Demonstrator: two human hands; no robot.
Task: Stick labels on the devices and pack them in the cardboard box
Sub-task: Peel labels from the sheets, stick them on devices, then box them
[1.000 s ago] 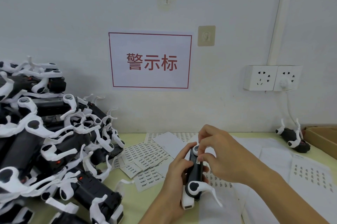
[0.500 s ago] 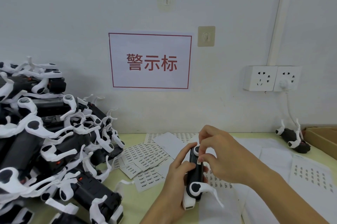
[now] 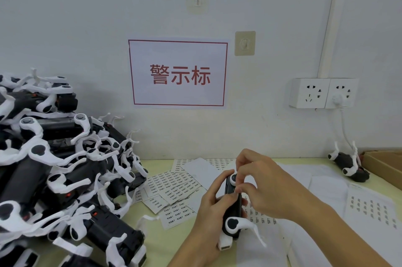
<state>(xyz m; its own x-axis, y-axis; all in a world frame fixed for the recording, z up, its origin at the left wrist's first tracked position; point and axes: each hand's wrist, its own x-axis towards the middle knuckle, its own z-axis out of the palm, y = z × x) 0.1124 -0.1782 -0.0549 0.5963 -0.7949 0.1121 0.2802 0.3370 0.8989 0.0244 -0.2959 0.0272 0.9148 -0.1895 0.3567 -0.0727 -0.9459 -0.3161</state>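
The left hand (image 3: 212,208) holds a black and white device (image 3: 232,208) above the desk (image 3: 187,242), with its fingers curled around the left side of the body and the thumb lying across the front. The device stands almost upright, a little tilted, with its white end pointing down toward the person. The right hand (image 3: 264,184) is over the upper end of the device; its thumb and forefinger pinch together against the top part, so its grip is closed on the device too. If there is a label between these fingers, it is too small to see.

Under and behind the hands, several label sheets (image 3: 174,188) lie spread on the desk, some overlapping each other. More white paper sheets (image 3: 326,182) cover the right part of the desk.

On the left side a big pile of devices (image 3: 54,179) of the same kind rises from the desk, black bodies with white curved parts pointing in many directions. One single device (image 3: 350,166) lies far right near the wall, just beside the corner of the cardboard box (image 3: 385,162), which is only partly in view at the right edge.

On the wall hangs a white sign (image 3: 178,74) with a red frame and red characters. To its right are two wall sockets (image 3: 324,92), and a white plug (image 3: 338,100) with a cable sits in the right one.
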